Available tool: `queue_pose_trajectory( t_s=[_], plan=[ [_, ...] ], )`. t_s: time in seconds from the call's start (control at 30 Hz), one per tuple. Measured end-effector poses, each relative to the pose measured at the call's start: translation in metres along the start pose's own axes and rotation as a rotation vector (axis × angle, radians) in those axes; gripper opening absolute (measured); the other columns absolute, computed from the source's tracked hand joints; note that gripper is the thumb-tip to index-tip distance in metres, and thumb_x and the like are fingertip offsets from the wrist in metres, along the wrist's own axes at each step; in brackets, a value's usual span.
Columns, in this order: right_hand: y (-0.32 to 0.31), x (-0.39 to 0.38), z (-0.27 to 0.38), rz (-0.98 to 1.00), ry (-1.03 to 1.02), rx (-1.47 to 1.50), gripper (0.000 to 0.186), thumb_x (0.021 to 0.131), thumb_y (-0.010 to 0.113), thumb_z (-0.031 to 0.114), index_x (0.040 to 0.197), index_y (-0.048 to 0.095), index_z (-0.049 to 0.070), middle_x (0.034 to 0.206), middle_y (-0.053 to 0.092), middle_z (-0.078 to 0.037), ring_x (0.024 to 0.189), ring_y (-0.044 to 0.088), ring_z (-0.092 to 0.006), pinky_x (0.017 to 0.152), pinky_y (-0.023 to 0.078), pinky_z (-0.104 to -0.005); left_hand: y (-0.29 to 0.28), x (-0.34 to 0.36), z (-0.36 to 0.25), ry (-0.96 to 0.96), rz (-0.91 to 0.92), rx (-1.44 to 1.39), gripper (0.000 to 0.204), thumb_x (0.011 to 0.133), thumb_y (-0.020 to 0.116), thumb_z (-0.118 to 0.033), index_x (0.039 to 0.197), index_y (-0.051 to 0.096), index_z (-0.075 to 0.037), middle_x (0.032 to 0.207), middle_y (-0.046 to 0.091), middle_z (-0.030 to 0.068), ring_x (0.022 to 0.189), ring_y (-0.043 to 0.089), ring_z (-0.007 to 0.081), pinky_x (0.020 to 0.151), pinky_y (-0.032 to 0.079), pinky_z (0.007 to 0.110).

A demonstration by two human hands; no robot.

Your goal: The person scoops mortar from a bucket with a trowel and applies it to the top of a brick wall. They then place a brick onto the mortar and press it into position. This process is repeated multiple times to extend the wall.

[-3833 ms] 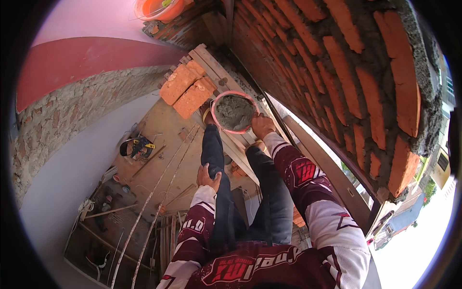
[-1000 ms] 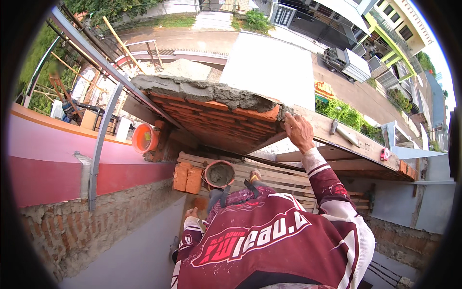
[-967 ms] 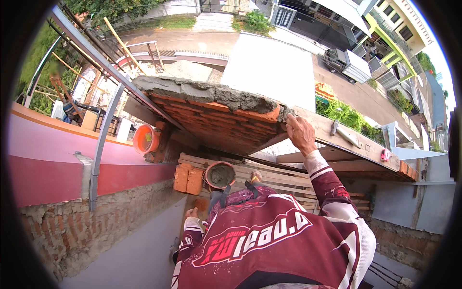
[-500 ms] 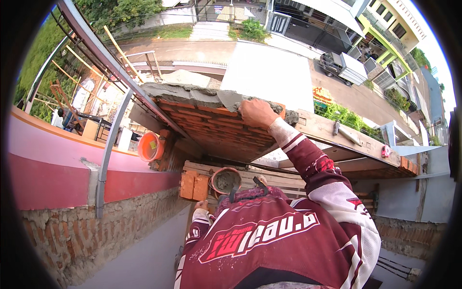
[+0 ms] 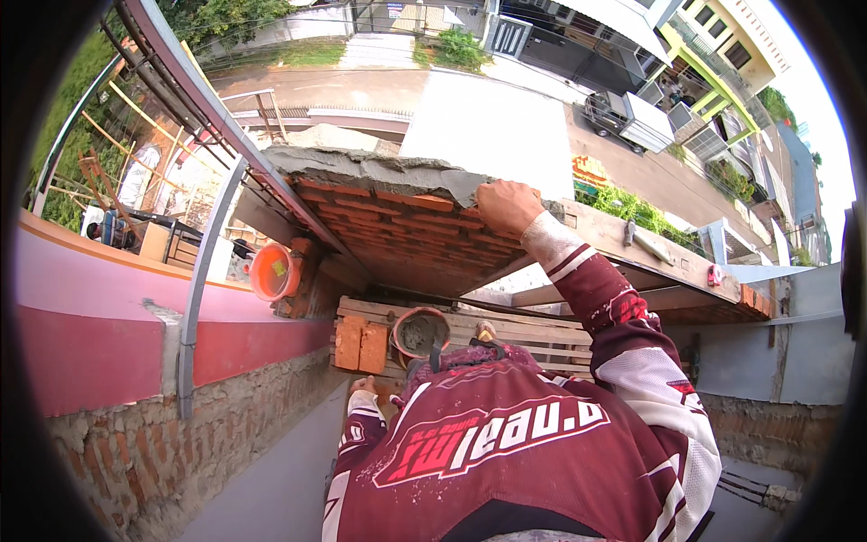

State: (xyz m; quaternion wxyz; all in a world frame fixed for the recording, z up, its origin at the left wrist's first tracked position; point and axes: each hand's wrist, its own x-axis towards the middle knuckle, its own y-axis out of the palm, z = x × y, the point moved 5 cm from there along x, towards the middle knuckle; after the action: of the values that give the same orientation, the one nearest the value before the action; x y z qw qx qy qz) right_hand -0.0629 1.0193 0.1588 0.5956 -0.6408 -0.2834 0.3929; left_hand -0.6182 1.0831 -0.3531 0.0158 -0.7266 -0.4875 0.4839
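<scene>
The right hand (image 5: 508, 206) is raised high, its arm stretched up and forward from the shoulder, the maroon and white sleeve bent slightly at the elbow. The hand rests on the top edge of the brick wall (image 5: 397, 237), fingers curled down over a grey trowel blade (image 5: 465, 185) that lies flat in the wet mortar bed (image 5: 361, 167) along the wall's top course. The hand is clenched on the trowel; its handle is hidden under the palm.

The left hand (image 5: 363, 386) hangs low by the person's side, near the wooden scaffold planks (image 5: 533, 334). Only its back shows, so I cannot tell whether it is released or gripping anything.

The mortar runs as a rough grey band leftward from the trowel to the wall's far corner. Below the wall, on the planks, stand two loose orange bricks (image 5: 361, 345) and just beside them a round pan of mortar (image 5: 420, 332). An orange bucket (image 5: 274, 271) sits further left, against the wall's foot.

To the right of the hand the wall top meets a concrete ledge (image 5: 650, 248) that carries small tools. To the left a grey metal rail (image 5: 203, 262) slants past the wall's corner. Beyond the wall's top edge the ground drops away to a road and rooftops well below.
</scene>
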Motion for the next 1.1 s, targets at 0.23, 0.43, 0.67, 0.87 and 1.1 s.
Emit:
queue_pose_trajectory(
  t_s=[0.23,0.43,0.67,0.87,1.1],
  plan=[
    [0.002,-0.046,-0.036,-0.054,0.075,-0.052,0.02,0.081,0.058,0.016,0.078,0.071,0.001,0.078,0.071,-0.021,0.075,0.072,-0.0355,0.065,0.057,-0.0451,0.005,-0.01,-0.025,0.02,0.087,-0.069,0.037,0.08,0.078,-0.032,0.097,0.07,-0.001,0.071,0.068,0.0098,0.055,0.061,0.0181,0.054,0.05,0.036],
    [0.007,-0.073,-0.062,-0.03,0.195,-0.055,0.018,0.081,0.057,0.015,0.079,0.068,0.001,0.073,0.07,-0.02,0.07,0.072,-0.0347,0.062,0.057,-0.0436,0.0,0.0,-0.034,0.029,0.098,-0.093,0.031,0.09,0.07,-0.028,0.105,0.066,-0.001,0.066,0.059,0.0013,0.049,0.054,0.0126,0.044,0.045,0.031],
    [0.023,-0.102,-0.094,-0.013,0.22,-0.065,0.017,0.083,0.056,0.014,0.082,0.066,0.0,0.071,0.068,-0.021,0.068,0.071,-0.0361,0.059,0.055,-0.0456,-0.01,0.003,-0.05,0.0,0.152,-0.013,0.03,0.092,0.067,-0.029,0.109,0.064,-0.005,0.065,0.057,-0.0004,0.048,0.053,0.0114,0.042,0.043,0.032],
    [-0.001,-0.111,-0.08,-0.063,0.319,0.049,0.032,0.095,0.055,0.028,0.085,0.063,-0.001,0.077,0.068,-0.024,0.071,0.069,-0.0407,0.062,0.053,-0.0511,-0.009,-0.005,-0.054,0.003,0.145,-0.07,0.03,0.091,0.068,-0.029,0.105,0.066,-0.003,0.063,0.058,0.0014,0.049,0.054,0.0129,0.043,0.044,0.032],
    [0.023,0.034,-0.032,-0.132,0.174,0.423,0.037,0.097,0.05,0.029,0.109,0.062,-0.004,0.09,0.068,-0.029,0.087,0.068,-0.0421,0.076,0.053,-0.0506,0.005,-0.009,-0.057,0.071,0.111,-0.099,0.03,0.086,0.073,-0.029,0.095,0.069,-0.001,0.068,0.063,0.0046,0.054,0.055,0.0113,0.049,0.045,0.03]
  ],
)
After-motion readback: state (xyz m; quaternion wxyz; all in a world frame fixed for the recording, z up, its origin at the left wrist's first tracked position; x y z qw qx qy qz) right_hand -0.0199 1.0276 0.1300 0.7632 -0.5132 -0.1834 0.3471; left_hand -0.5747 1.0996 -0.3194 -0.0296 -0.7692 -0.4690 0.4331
